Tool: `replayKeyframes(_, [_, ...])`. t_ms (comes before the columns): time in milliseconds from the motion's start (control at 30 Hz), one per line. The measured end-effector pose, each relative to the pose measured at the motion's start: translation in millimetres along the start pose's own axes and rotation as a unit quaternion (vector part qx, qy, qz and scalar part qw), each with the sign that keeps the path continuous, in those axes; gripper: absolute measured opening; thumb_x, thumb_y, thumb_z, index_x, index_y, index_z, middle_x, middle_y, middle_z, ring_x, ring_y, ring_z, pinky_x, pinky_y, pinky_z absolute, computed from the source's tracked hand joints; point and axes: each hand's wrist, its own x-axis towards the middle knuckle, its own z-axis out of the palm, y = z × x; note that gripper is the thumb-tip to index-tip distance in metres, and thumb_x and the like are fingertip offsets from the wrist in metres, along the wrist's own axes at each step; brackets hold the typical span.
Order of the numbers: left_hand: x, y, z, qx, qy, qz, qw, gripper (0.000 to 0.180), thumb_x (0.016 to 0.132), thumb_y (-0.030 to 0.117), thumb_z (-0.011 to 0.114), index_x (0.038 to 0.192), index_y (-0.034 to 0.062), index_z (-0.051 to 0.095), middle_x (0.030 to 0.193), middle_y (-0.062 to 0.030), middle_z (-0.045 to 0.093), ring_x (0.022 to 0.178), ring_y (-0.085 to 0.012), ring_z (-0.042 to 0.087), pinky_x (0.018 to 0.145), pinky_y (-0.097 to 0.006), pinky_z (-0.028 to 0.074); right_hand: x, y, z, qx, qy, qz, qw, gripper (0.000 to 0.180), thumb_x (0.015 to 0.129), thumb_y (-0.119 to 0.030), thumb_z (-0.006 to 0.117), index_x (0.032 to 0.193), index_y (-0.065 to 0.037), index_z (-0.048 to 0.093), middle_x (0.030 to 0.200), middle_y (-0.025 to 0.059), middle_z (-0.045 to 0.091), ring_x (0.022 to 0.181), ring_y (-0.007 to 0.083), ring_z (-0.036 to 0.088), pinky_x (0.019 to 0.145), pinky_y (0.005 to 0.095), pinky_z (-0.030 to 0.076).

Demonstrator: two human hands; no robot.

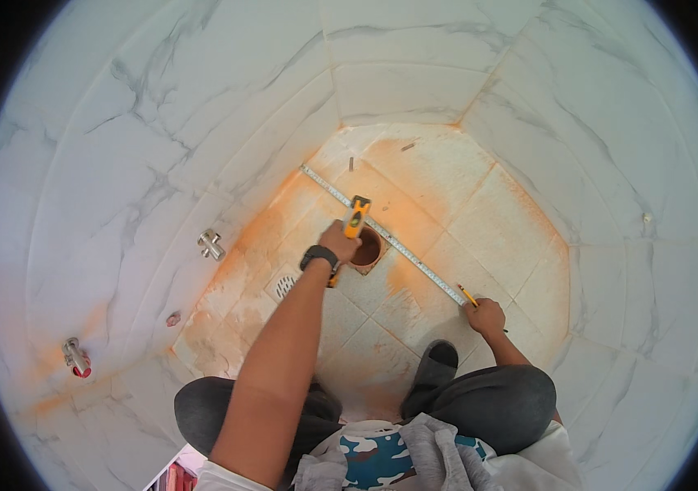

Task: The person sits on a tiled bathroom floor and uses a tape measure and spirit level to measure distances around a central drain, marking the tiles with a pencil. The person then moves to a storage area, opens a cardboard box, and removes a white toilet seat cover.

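Note:
My left hand point(339, 240), with a dark watch on its wrist, is closed around a short yellow-and-black spirit level point(355, 221). It is held over the floor beside a round drain hole point(368, 247). A long pale measuring tape point(402, 250) with graduation marks lies slantwise across the floor tiles, its far end at the left wall. The level's far end overlaps the tape. At the tape's near right end, my right hand point(486, 317) is closed on a yellow pencil point(467, 295). Whether that hand also grips the tape is hidden.
Marbled wall tiles surround the orange-stained floor point(480, 213). A square grated drain point(284, 285) lies left of the hole. Two metal valves point(211, 244) stick out of the left wall. My sandalled foot point(437, 365) stands in front. Small dark scraps lie farther back.

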Motion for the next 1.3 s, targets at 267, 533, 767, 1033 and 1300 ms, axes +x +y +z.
replayKeyframes(267, [-11, -52, -43, -0.136, 0.073, -0.107, 0.982, 0.047, 0.080, 0.026, 0.076, 0.115, -0.0033, 0.064, 0.107, -0.0225, 0.071, 0.098, -0.0342, 0.070, 0.088, -0.040, 0.053, -6, 46, -7, 0.032, -0.008, -0.016, 0.999, 0.048, 0.088, -0.051, 0.063, 0.097, -0.005, 0.077, 0.090, 0.0236, 0.072, 0.090, 0.0409, 0.071, 0.079, 0.0493, 0.055])
replayKeyframes(533, [-4, -48, -13, -0.179, 0.069, -0.111, 0.975, 0.041, 0.081, 0.025, 0.073, 0.108, -0.0028, 0.063, 0.094, -0.0191, 0.072, 0.085, -0.0281, 0.071, 0.079, -0.040, 0.054, -66, 121, -39, 0.168, -0.040, 0.039, 0.984, 0.066, 0.091, -0.063, 0.061, 0.089, 0.001, 0.076, 0.078, 0.0251, 0.070, 0.073, 0.0404, 0.068, 0.066, 0.0469, 0.050])
replayKeyframes(767, [9, -57, 23, -0.172, 0.116, -0.104, 0.973, 0.040, 0.081, 0.029, 0.073, 0.104, -0.0016, 0.062, 0.088, -0.0178, 0.071, 0.077, -0.0274, 0.071, 0.073, -0.040, 0.055, -53, 98, -64, -0.045, 0.032, 0.051, 0.997, 0.073, 0.090, -0.067, 0.060, 0.080, 0.004, 0.071, 0.074, 0.0257, 0.068, 0.076, 0.0424, 0.070, 0.072, 0.0499, 0.054])
replayKeyframes(1033, [-5, -69, 21, -0.209, 0.085, -0.123, 0.966, 0.046, 0.083, 0.035, 0.069, 0.111, -0.0011, 0.063, 0.101, -0.0230, 0.071, 0.095, -0.0360, 0.070, 0.085, -0.043, 0.054, 4, 123, -41, -0.103, 0.116, 0.062, 0.986, 0.050, 0.089, -0.045, 0.066, 0.109, 0.001, 0.061, 0.109, 0.0261, 0.062, 0.096, 0.0437, 0.068, 0.079, 0.0519, 0.056])
replayKeyframes(1300, [-24, -74, 11, -0.207, 0.161, -0.170, 0.950, 0.042, 0.087, 0.033, 0.061, 0.111, -0.0023, 0.061, 0.107, -0.0296, 0.070, 0.103, -0.0450, 0.068, 0.090, -0.048, 0.053, 14, 80, -51, -0.188, 0.110, -0.009, 0.976, 0.043, 0.086, -0.041, 0.068, 0.104, -0.002, 0.065, 0.104, 0.0234, 0.066, 0.090, 0.0397, 0.070, 0.076, 0.0494, 0.058])
